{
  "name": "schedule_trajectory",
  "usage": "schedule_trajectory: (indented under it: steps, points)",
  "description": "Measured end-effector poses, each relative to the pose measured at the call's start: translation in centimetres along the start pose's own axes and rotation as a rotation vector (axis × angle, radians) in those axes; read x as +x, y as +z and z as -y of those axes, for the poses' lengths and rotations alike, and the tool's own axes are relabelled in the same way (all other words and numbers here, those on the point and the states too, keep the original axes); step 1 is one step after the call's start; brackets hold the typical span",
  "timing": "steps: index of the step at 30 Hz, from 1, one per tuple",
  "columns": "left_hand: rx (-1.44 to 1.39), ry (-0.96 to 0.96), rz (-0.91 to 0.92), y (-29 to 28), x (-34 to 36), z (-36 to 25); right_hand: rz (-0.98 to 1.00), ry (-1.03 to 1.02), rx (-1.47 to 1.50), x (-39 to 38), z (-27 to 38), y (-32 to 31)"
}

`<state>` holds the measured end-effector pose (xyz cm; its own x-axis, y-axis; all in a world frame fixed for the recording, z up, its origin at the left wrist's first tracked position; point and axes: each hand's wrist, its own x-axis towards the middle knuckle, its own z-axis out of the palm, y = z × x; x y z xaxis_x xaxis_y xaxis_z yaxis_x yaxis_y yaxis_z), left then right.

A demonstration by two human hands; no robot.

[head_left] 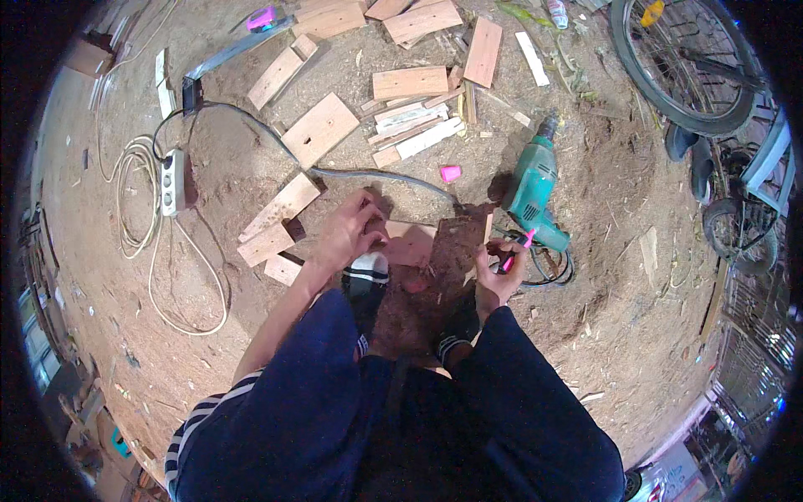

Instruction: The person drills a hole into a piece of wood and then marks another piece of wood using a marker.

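My right hand (500,272) has its fingers closed round a pink-and-black marker-like pen (507,264), its pink end pointing up. It is just right of a dark brown board (458,244) on the ground. My left hand (347,233) has curled fingers beside the left end of a reddish wooden block (410,243). What those fingers hold, if anything, is hidden. My left foot, in a dark shoe with a white part (365,269), is just below that hand. A green power drill (535,188) lies beyond my right hand.
Cut wooden blocks (321,130) and thin strips (418,130) are scattered ahead. A small pink cup-shaped piece (451,174) lies on the sawdust. To the left are a white power strip (173,182) and coiled cable (134,197); a black cord crosses the middle. A bicycle wheel (686,67) stands far right.
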<state>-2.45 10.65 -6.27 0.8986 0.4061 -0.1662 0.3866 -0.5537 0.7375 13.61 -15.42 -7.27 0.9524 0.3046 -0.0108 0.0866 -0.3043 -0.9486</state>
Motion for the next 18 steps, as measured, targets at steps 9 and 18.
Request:
schedule_trajectory:
  steps: [9, 18]
  points:
    - [0.012, 0.02, 0.101, -1.9, -0.5, -3.4, -0.033, 0.03, 0.018, -0.2, 0.2, 0.0]
    - [0.024, 0.26, -0.114, -1.8, 0.6, -3.5, -0.08, 0.039, 0.02, 0.1, 0.5, -0.3]
